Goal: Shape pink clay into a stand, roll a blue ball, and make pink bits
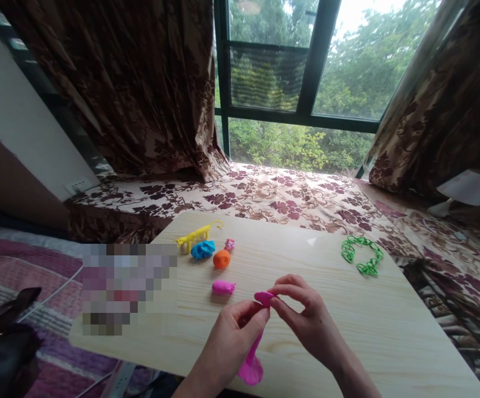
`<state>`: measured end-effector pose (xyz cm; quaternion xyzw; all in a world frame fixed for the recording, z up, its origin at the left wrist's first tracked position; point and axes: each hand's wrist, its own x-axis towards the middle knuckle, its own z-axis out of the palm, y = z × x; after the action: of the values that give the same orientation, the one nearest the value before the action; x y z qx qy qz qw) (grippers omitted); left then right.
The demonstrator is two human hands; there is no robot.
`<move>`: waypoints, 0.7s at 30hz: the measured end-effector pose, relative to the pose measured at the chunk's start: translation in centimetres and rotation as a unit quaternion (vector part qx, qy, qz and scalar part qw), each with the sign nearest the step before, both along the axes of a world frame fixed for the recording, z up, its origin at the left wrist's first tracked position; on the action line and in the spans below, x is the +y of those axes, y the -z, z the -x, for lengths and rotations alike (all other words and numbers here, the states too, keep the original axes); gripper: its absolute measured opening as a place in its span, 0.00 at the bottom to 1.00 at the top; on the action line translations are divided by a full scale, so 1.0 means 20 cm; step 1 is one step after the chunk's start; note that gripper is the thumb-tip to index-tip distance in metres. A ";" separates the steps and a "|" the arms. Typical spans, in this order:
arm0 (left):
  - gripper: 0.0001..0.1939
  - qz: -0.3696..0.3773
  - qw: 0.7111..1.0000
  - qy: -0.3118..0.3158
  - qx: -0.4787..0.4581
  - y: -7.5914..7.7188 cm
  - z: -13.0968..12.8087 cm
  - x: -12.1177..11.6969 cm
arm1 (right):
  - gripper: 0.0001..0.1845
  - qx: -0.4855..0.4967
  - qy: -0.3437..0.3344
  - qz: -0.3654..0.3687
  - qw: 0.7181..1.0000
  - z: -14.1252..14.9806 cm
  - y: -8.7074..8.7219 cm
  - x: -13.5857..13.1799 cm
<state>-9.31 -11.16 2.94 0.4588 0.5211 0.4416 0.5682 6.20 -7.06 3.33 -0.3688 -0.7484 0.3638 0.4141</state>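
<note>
Pinched between the fingertips of my left hand (236, 337) and my right hand (306, 315) is a soft pink piece (263, 299), its rounded flat end facing up. Below my left hand hangs a limp pink strip (251, 369) with a flared end; it seems to belong to the same piece, but my fingers hide the join. Whether it is clay or a limp balloon I cannot tell. Just beyond my left hand lies a small pink figure (223, 288) with a pinched right end. Both hands are closed at the fingertips, above the table.
On the pale wooden table (347, 331) stand a yellow four-legged figure (194, 236), a blue lumpy figure (202, 250), an orange ball-like figure (221, 259) and a small pink-red piece (230, 244). A green chain (364, 251) lies far right. A blurred patch covers the table's left side.
</note>
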 end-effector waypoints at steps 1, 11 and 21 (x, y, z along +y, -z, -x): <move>0.16 0.012 1.000 0.001 -0.019 0.00 0.00 0.00 | 0.07 0.007 0.005 -0.001 1.000 0.01 0.00 0.00; 0.21 0.093 0.992 0.003 -0.087 -0.02 -0.02 -0.01 | 0.09 0.016 0.008 0.014 1.000 0.00 -0.01 -0.01; 0.23 0.068 0.995 -0.006 -0.066 -0.01 -0.03 -0.01 | 0.09 0.004 -0.014 -0.009 1.000 0.02 -0.02 -0.03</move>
<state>-8.76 -11.44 3.08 0.3861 0.5135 0.4379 0.6289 5.82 -7.64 3.67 -0.3536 -0.7549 0.3643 0.4152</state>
